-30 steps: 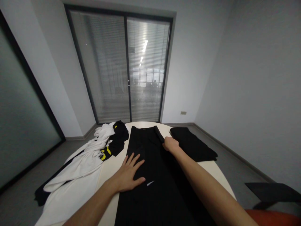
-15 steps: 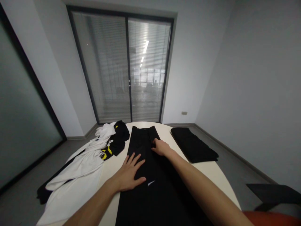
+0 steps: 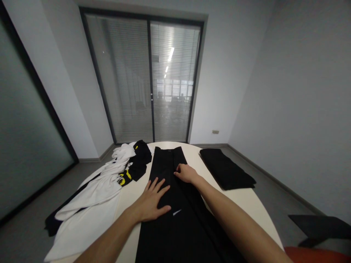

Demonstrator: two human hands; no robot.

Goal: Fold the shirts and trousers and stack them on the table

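Note:
Black trousers (image 3: 175,230) lie lengthwise on the table, their waistband at the far end and a small white mark near the middle. My left hand (image 3: 150,202) rests flat on their left side, fingers spread. Farther up, my right hand (image 3: 187,173) has its fingers closed on the right-hand part of the trousers, at a fold running lengthwise. My fingertips partly hide the pinched cloth. The near end of the trousers runs out of view at the bottom.
A pale round-edged table (image 3: 246,204) carries everything. At left lie heaped white clothes (image 3: 98,188) and a black garment with yellow print (image 3: 138,166). At right is a folded black garment (image 3: 226,170). A chair (image 3: 323,226) stands at lower right.
My right hand has moved slightly left and toward me, drawing the trousers' right side inward; pale table now shows beneath my right forearm. My left hand stays put.

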